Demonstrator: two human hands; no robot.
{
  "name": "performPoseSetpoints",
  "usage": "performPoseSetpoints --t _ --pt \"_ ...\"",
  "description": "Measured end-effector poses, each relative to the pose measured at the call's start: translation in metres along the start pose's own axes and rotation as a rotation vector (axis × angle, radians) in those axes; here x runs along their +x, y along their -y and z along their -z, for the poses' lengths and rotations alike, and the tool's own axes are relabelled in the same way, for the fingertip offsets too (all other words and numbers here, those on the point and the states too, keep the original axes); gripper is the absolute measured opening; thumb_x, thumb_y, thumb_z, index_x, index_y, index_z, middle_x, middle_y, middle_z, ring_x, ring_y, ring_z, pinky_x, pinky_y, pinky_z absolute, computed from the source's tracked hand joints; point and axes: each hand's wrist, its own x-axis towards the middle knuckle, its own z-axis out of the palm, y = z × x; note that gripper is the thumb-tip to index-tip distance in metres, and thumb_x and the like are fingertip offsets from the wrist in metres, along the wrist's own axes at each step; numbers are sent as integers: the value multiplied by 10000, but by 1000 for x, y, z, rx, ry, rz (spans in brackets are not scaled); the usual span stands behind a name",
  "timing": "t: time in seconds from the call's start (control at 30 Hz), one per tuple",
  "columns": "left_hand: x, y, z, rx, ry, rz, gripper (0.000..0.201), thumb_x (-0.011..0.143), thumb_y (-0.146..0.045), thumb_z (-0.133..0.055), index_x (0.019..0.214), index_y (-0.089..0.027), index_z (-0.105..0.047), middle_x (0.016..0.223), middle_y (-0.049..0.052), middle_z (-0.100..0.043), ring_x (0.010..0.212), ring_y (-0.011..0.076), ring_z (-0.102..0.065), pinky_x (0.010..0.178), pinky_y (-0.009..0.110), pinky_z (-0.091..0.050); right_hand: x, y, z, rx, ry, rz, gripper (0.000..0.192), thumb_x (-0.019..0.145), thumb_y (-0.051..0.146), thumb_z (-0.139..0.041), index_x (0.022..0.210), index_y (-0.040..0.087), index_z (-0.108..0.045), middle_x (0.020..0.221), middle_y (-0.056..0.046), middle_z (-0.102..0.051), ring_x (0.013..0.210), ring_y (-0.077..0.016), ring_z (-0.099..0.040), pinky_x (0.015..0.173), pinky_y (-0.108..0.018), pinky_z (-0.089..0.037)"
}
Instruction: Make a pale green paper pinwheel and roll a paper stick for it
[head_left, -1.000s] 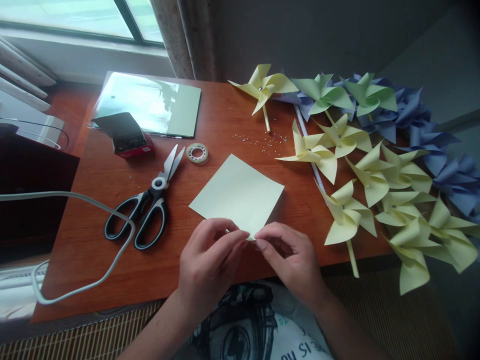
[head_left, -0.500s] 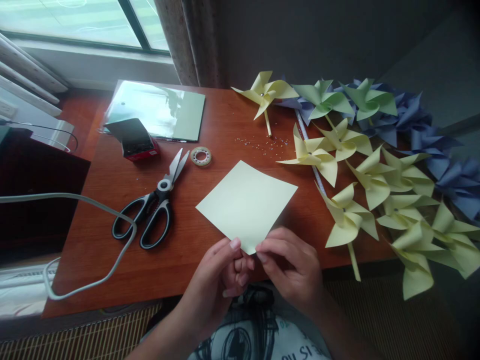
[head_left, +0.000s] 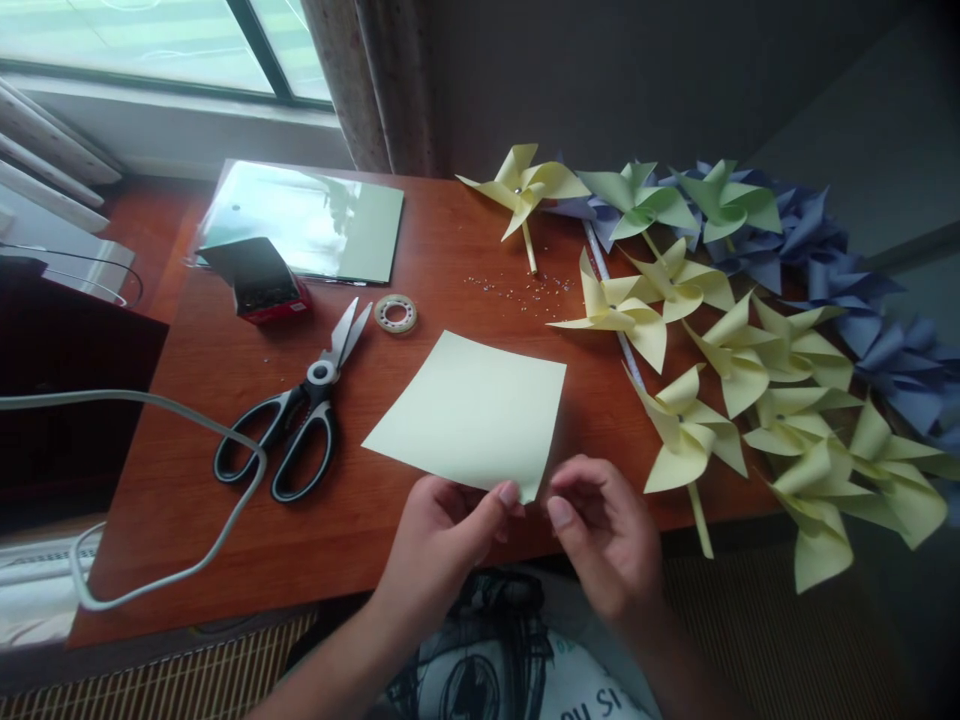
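Note:
A square sheet of pale yellow paper is raised over the near part of the table, slightly bowed. My left hand pinches it close to its near right corner, thumb on top and the other fingers underneath. Just right of that corner is my right hand, off the sheet, its fingers loosely curled and the thumb apart from them. To the left lie black-handled scissors with parted blades. A roll of clear tape sits beyond the sheet.
Finished paper pinwheels, yellow, green and blue, crowd the right side. An open red-and-black box and a plastic-wrapped paper pack stand at back left. A grey cable crosses the left edge. Tiny beads lie scattered.
The sheet has turned and shifted left in my left hand. My right hand has let go of its corner and moved slightly right.

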Motion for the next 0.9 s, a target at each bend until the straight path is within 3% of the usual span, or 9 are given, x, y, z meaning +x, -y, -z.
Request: performPoseSetpoints --t 0.1,0.2,0.4,0.63,0.9 --pt "-1 0 -4 37 -33 -77 282 802 -398 -795 707 -139 -737 570 11 -629 490 73 -474 423 161 -319 -4 2 -6 170 44 -228 127 953 315 -632 874 215 -632 749 5 -608 636 -122 -547 578 -224 -446" --pt "-1 -2 -7 69 -38 -128 274 801 -371 -791 663 -148 -712 546 1 -614 477 80 -473 418 173 -322 -4 4 -10 243 46 -311 173 933 346 -667 839 204 -638 716 14 -579 617 -111 -499 565 -212 -427" --pt "-2 -8 -9 144 -58 -186 314 803 -334 -769 563 -155 -675 492 3 -591 442 89 -461 401 188 -323 -1 2 -10 228 37 -266 180 936 329 -667 809 206 -634 678 37 -516 586 -97 -438 567 -194 -434" --pt "-2 -8 -10 159 -68 -208 292 799 -315 -764 568 -152 -689 501 10 -608 448 97 -484 394 185 -342 -1 -2 -9 210 66 -244 152 948 314 -653 839 209 -634 703 27 -548 594 -95 -465 553 -185 -433" --pt "-3 -10 -10 146 -74 -219 308 786 -316 -780 542 -161 -673 457 13 -587 630 191 -667 573 226 -533 -1 -3 -12 284 27 -268 180 920 326 -686 805 202 -623 688 28 -565 588 -96 -468 533 -192 -401"
